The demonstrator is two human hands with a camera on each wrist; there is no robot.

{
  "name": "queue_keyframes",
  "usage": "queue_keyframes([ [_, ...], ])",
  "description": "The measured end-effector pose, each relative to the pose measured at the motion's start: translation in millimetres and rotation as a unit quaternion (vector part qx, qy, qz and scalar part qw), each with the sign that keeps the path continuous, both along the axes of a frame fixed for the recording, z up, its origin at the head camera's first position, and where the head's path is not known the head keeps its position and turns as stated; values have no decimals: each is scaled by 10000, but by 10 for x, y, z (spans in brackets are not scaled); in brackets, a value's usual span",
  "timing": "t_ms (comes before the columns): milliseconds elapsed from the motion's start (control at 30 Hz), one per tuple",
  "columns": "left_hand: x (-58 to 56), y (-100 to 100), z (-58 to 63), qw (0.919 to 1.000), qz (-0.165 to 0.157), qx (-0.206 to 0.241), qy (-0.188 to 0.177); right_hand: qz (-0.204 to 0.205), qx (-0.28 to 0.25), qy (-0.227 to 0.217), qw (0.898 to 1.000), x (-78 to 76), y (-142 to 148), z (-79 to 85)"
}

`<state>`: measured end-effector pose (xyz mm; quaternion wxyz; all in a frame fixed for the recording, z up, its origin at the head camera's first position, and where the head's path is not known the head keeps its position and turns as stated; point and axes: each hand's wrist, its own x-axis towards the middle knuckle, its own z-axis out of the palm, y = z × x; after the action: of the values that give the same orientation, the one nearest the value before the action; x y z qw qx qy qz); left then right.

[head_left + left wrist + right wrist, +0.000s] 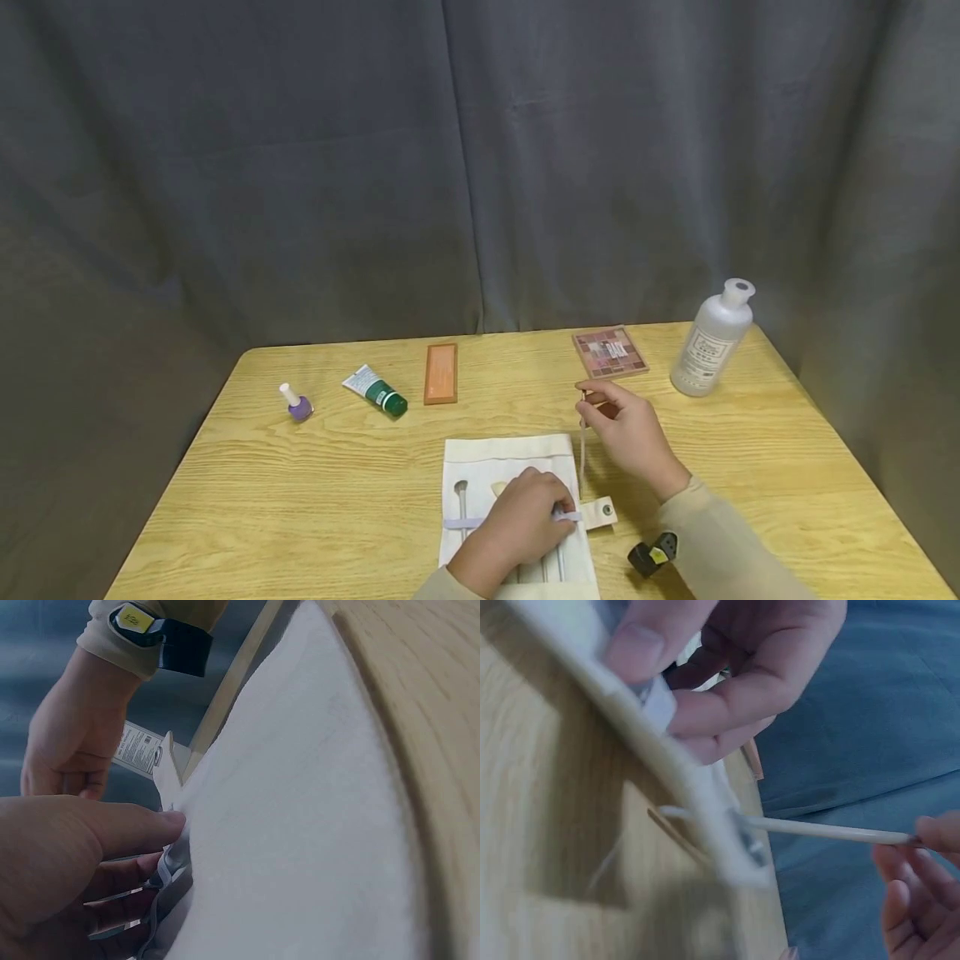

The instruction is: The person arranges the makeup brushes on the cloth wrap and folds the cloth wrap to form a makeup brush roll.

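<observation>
A white fabric brush roll [506, 451] lies unfolded at the table's front, with several makeup brushes under its lavender elastic band [457, 523]. My left hand [528, 517] is over the roll and pinches the band near its right edge, thumb against fingers, as the left wrist view also shows. Beyond that edge my right hand [630, 425] pinches a slim makeup brush [825, 829] by its dark top end. The brush stands nearly upright, its pale handle reaching down beside the snap tab [600, 512]. Whether its lower end touches the roll I cannot tell.
Farther back are purple nail polish [300, 408], a green and white tube [375, 390], an orange flat box [441, 373] and an eyeshadow palette [611, 352]. A clear bottle [708, 346] stands at the right rear. Dark curtains [337, 167] hang behind the table.
</observation>
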<state>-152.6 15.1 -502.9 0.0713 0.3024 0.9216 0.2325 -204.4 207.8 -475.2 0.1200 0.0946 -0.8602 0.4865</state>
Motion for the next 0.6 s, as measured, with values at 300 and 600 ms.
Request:
queue_keyframes([
  [300, 7, 10, -32, 9998, -34, -158, 113, -48, -381, 294, 9988, 28, -41, -22],
  [600, -6, 11, -47, 9998, -52, -30, 176, 201, -122, -106, 9997, 31, -99, -79],
])
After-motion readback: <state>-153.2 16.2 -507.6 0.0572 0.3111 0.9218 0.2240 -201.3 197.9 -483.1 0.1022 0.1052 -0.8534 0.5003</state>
